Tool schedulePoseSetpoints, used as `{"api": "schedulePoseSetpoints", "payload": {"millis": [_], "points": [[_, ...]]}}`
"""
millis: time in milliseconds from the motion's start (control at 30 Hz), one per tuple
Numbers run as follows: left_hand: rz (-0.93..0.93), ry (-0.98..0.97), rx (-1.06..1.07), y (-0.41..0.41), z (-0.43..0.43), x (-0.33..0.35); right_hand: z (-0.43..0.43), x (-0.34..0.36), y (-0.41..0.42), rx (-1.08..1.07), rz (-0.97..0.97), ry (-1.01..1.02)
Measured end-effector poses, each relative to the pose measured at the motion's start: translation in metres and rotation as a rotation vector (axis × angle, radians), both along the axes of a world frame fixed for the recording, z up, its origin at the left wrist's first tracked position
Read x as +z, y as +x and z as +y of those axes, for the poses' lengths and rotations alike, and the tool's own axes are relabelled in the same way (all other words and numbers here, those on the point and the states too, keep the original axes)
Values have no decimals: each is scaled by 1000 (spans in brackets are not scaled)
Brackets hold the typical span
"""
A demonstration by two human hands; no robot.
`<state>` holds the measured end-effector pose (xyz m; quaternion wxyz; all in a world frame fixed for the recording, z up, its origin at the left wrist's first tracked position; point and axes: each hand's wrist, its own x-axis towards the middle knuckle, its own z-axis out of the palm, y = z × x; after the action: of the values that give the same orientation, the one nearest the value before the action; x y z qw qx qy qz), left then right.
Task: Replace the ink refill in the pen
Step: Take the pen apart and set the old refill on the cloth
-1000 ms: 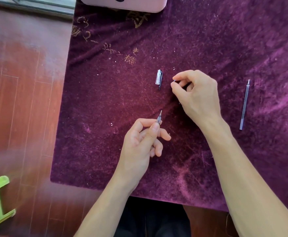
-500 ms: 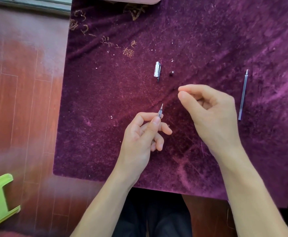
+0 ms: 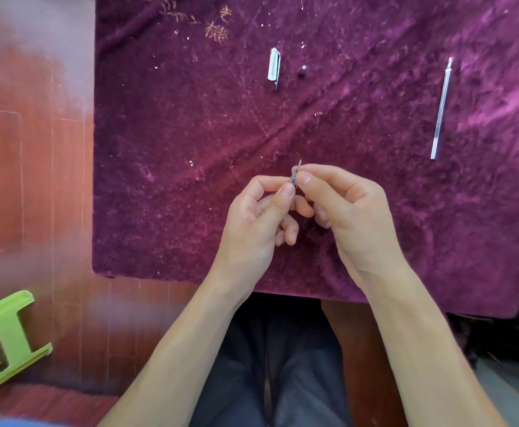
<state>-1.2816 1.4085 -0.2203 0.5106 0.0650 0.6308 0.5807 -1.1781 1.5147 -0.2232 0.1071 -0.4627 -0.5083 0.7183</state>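
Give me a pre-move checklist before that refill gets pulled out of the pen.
1. Pen tip pinched by the left hand: ok, thumb and forefinger are closed on it.
2. Right hand on the same tip: ok, its fingertips meet the tip from the other side.
3. Pen barrel secure: cannot tell, the hands hide everything below the tip.
4. Spare refill ready: ok, it lies alone on the cloth, right of the hands.
5. Cap out of the way: ok, it lies apart, farther up the cloth.
6. Small dark part accounted for: ok, beside the cap.
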Motion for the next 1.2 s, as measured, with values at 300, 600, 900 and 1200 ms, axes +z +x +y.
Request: {"api": "schedulePoseSetpoints", "payload": {"millis": [300,600,900,1200], "points": [[-25,26,-26,13,-2,-2,-2,0,9,-26,4,-27],[-40,29,-39,15,0,-6,10,1,7,-40,-6,3],[-30,31,-32,11,2,-8,33,5,-13,-91,-22,-35],[-29,12,-12,8,8,-11,66,4,-36,-160,-8,-10]]}}
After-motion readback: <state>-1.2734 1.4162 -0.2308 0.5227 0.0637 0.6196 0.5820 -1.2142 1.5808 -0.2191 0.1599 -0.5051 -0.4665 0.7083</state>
